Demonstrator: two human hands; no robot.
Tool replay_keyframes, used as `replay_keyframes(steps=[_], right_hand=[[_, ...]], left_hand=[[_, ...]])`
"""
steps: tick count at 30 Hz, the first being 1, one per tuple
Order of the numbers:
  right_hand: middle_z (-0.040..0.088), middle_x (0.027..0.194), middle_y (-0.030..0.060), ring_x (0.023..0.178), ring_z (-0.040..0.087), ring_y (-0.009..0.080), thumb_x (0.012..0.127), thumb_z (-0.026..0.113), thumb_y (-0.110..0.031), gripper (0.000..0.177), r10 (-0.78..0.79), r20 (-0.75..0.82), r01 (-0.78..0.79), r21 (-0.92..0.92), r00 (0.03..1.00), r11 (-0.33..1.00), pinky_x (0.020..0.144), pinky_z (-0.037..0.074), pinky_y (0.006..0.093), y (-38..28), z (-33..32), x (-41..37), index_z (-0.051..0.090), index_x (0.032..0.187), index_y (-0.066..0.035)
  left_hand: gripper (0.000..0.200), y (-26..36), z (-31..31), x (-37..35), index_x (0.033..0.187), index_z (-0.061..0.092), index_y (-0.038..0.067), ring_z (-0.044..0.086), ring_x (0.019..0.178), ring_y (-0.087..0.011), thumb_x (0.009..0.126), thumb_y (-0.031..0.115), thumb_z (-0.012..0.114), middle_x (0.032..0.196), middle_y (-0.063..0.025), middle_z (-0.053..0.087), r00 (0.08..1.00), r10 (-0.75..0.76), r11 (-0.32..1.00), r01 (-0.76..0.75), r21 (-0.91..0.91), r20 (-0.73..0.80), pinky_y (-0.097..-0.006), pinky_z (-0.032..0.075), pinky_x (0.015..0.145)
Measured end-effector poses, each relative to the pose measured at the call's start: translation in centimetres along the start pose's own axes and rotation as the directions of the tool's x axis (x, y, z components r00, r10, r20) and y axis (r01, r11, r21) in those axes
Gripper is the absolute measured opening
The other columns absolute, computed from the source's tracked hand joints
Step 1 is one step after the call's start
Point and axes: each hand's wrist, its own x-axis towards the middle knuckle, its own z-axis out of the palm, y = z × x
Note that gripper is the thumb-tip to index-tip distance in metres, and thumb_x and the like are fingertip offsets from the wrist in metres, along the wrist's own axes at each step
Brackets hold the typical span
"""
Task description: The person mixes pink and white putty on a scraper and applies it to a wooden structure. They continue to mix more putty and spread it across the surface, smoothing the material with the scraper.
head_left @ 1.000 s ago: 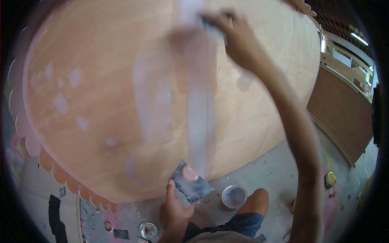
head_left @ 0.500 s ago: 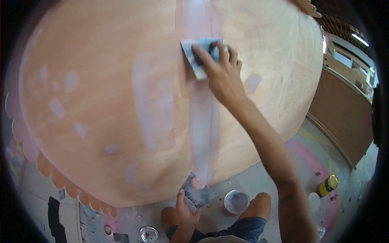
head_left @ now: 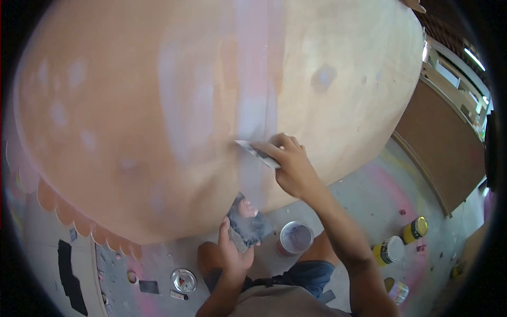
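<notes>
In my right hand (head_left: 297, 168) is a flat putty spreader (head_left: 270, 161), fingers closed around it and its blade seen nearly edge-on. It lies over the pale filler strip (head_left: 252, 79) that runs down the large curved wooden panel (head_left: 127, 111). Below it, my left hand (head_left: 232, 251) grips a dark, smeared square plate (head_left: 252, 228) by its edge. A dollop of pink putty (head_left: 246, 208) sits on that plate. An open can (head_left: 296, 238) of greyish paste stands between the legs, just right of the plate.
Yellow-banded cans (head_left: 415, 230) stand on the paint-stained floor at the right. A round metal lid (head_left: 183, 280) and a dark flat piece (head_left: 149, 287) lie at lower left. Scalloped trim (head_left: 82, 222) edges the panel's left side. A brown board (head_left: 441, 142) leans at right.
My right hand has swept the spreader down the strip and tilted it edge-on. The plate in my left hand appears higher as the view has shifted downward.
</notes>
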Motion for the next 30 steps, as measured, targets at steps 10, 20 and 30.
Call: replay_keyframes(steps=[10, 20, 30], right_hand=[[0.046, 0.129, 0.0184, 0.123, 0.044, 0.0315, 0.072, 0.057, 0.012, 0.063, -0.058, 0.039, 0.017, 0.675, 0.998, 0.738, 0.102, 0.038, 0.0404, -0.6, 5.3, -10.6, 0.051, 0.132, -0.007], [0.067, 0.103, 0.0119, 0.081, 0.07, 0.0246, 0.091, 0.056, -0.014, 0.03, 0.485, 0.566, -0.138, 0.733, 0.667, -0.666, 0.058, 0.06, 0.0314, -6.4, -0.4, -12.2, 0.054, 0.119, -0.002], [0.067, 0.097, 0.0113, 0.068, 0.067, 0.0208, 0.089, 0.059, -0.012, 0.032, 0.203, 0.714, -0.448, 0.606, 0.67, -0.657, 0.061, 0.06, 0.0303, -4.8, -4.0, -8.9, 0.055, 0.118, 0.002]], left_hand=[[0.047, 1.9, 2.1, -0.9, 0.123, 0.052, 0.009, 0.066, 0.075, -0.0207, 0.096, 0.047, 0.047, 0.1, -0.0095, 0.065, 0.99, 0.049, 0.988, -0.067, 0.141, 0.132, -0.0303, 0.049, 0.041], [0.072, 2.0, -1.0, 0.8, 0.137, 0.04, -0.001, 0.06, 0.106, -0.0327, 0.095, 0.057, 0.046, 0.123, -0.0183, 0.052, 0.655, 0.565, 0.532, -0.754, 0.385, 0.502, -0.0458, 0.056, 0.082], [0.052, 6.2, -1.7, 0.9, 0.138, 0.048, 0.017, 0.052, 0.124, -0.0356, 0.089, 0.023, 0.064, 0.137, -0.017, 0.048, 0.418, 0.031, -0.281, -0.868, 0.409, 0.908, -0.0416, 0.05, 0.096]])
